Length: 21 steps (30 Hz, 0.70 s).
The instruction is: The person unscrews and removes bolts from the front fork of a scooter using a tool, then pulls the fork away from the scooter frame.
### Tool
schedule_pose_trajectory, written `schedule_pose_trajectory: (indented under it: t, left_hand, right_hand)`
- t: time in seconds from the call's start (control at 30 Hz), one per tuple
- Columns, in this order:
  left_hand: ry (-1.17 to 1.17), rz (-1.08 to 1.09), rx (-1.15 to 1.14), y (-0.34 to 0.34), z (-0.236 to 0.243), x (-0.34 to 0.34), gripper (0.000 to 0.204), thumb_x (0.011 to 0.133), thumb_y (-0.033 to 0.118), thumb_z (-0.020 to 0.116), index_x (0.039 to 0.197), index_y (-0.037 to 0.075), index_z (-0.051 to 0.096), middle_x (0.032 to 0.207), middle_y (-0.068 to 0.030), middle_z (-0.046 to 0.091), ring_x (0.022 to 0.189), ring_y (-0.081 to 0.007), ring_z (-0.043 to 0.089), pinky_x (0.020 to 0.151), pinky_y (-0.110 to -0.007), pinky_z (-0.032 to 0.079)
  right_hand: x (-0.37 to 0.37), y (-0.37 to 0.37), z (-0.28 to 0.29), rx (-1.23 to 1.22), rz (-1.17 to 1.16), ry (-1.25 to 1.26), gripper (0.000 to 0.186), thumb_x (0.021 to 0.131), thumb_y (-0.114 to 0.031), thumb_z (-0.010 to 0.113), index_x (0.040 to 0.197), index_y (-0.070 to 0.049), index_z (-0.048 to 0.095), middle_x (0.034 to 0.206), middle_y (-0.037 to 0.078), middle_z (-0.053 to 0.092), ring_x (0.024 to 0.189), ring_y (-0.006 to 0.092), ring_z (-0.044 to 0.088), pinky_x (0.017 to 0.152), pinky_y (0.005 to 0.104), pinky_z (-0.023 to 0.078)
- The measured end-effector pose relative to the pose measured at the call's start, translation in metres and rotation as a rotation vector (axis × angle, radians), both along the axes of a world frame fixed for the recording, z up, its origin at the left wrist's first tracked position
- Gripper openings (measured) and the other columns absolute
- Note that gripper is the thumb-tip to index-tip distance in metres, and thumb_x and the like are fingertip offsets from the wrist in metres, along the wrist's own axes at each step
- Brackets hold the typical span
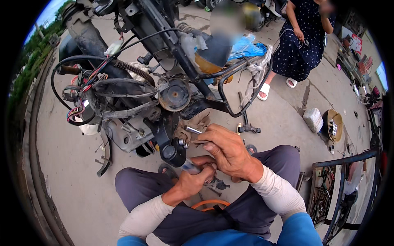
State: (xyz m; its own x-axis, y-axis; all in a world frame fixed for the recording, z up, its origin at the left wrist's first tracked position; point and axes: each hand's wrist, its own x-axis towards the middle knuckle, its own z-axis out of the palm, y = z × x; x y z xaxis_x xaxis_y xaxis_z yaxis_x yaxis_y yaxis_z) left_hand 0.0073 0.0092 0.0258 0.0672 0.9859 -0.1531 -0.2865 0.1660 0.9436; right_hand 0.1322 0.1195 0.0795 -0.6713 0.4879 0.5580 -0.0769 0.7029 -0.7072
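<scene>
A person's view looking down at their own lap, seated low on a pale concrete pavement (74, 197) outdoors. 2 knees in grey trousers (246, 205) spread to either side, with blue cloth at the bottom edge and a curved orange ring (210, 203) showing between the legs. Both forearms wear pale sleeves.

The left hand (195, 178) sits low in the middle, fingers curled closed around a shiny metal tool handle (189, 166) that angles up and left toward the machine. The right hand (227, 151) lies just above it, fingers bent and pinched together, touching a thin silver rod (193, 130) that pokes out to the left of the fingertips. Both hands work at a black cast bracket (168, 143) with a round eye, low on a stripped-down scooter frame (180, 61).

The frame fills the upper left: black tubes, a round dusty hub (174, 95), a coiled spring, loose black cables and a bundle of red and coloured wires (78, 108) hanging on the left. A blue plastic bag (246, 48) rests on the rear tubes. Small metal parts lie on the ground under the frame.

To the right on the pavement are a pale stone block (313, 119), a round shallow dish (334, 125) holding small items, and a dark metal rack (340, 180) with tools inside. Further back, a second person in a dark dotted dress (299, 45) and white sandals stands near the frame. Cluttered goods line the far right edge; greenery and sky show at the far left
</scene>
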Motion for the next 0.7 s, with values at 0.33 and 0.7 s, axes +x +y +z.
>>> schedule_pose_trajectory:
  t: [0.33, 0.7]
  left_hand:
    - [-0.070, 0.045, -0.004, -0.004, -0.009, -0.001, 0.012, 0.092, 0.006, 0.054, 0.092, -0.003, 0.063, 0.065, 0.0001, 0.054, 0.056, -0.0060, 0.046, 0.051, -0.023, 0.039]
    - [-0.016, 0.027, -0.069, -0.003, 0.004, 0.000, 0.020, 0.094, 0.009, 0.051, 0.093, -0.007, 0.064, 0.059, 0.0010, 0.047, 0.052, -0.0061, 0.040, 0.053, -0.024, 0.037]
  right_hand:
    - [-0.013, 0.007, -0.009, 0.066, 0.087, 0.017, 0.018, 0.083, -0.002, 0.062, 0.101, -0.001, 0.060, 0.086, 0.013, 0.054, 0.080, 0.0331, 0.053, 0.072, 0.0395, 0.045]
    - [-0.020, 0.033, 0.023, 0.494, 0.165, -0.107, 0.032, 0.071, -0.006, 0.068, 0.103, -0.002, 0.063, 0.091, 0.012, 0.058, 0.090, 0.0321, 0.060, 0.078, 0.0415, 0.049]
